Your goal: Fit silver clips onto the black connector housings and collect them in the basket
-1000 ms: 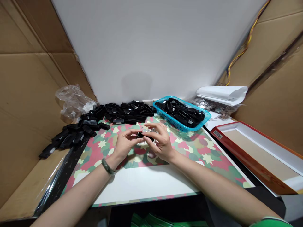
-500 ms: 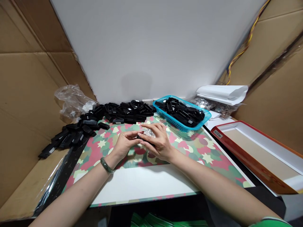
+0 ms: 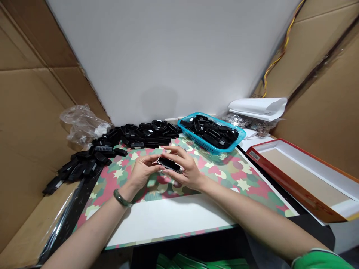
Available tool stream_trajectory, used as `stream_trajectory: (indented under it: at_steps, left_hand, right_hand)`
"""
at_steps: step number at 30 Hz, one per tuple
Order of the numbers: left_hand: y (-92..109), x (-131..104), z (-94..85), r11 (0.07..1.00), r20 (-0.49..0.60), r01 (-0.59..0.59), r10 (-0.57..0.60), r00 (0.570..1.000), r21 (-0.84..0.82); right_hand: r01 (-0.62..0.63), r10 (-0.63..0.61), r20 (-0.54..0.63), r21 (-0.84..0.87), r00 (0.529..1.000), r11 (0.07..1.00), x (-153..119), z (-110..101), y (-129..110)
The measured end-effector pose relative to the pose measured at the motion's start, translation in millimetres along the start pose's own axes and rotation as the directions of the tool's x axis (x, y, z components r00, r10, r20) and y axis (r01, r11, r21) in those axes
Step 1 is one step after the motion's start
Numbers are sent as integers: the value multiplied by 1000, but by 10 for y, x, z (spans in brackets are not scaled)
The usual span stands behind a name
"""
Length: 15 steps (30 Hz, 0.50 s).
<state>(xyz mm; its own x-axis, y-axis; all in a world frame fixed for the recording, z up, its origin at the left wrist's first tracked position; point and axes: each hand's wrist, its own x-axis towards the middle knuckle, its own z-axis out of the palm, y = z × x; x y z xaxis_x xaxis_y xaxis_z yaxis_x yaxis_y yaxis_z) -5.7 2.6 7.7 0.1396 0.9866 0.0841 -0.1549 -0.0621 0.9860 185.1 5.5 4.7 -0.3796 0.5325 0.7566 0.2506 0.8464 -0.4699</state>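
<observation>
Both hands meet over the middle of the desk (image 3: 168, 220), just above the star-patterned mat (image 3: 224, 175). The left hand (image 3: 143, 172) and the right hand (image 3: 186, 171) pinch one small black part (image 3: 168, 164) between them, fingers curled round its two ends, so it sits level and lifted off the mat with its long face turned up toward the eyes. Something pale glints along its near edge, perhaps a metal clip, though the view is too small to be sure.

More black parts lie in a pile (image 3: 117, 144) along the back edge and down the left edge. A blue basket (image 3: 207, 147) of the same parts stands at the back, right of centre, near the right hand. A clear bag (image 3: 81, 125) sits in the back left corner. At the right edge lies a red-rimmed tray (image 3: 297, 194), with white paper (image 3: 258, 106) behind it.

The white strip at the front edge is bare, and open mat lies on both sides of the hands.
</observation>
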Motion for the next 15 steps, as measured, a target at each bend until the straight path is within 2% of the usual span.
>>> stream_trajectory:
  at_steps: [2, 4, 7, 9, 12, 15]
  left_hand:
    - [12, 3, -15, 1000, 2, -23, 23, 1000, 14]
    - [21, 2, -27, 999, 9, -34, 34, 999, 22]
    - [28, 1, -37, 1000, 10, -15, 15, 1000, 1]
    - [35, 7, -47, 999, 14, 19, -18, 1000, -47]
    - [45, 30, -78, 986, 48, 99, -93, 994, -136]
    - [46, 59, -117, 971, 87, 182, -170, 982, -157]
  right_hand:
    - [-160, 164, -24, 110, 986, 981, 1, 15, -21]
    - [-312, 308, 46, 170, 950, 935, -1, 26, -41]
    - [-425, 407, 135, 152, 903, 892, -17, 41, -52]
    - [-388, 378, 101, 103, 920, 916, -33, 47, -37]
    - [-263, 261, 60, 22, 963, 965, -53, 44, 10]
    - [-135, 138, 62, -59, 988, 989, -58, 24, 55]
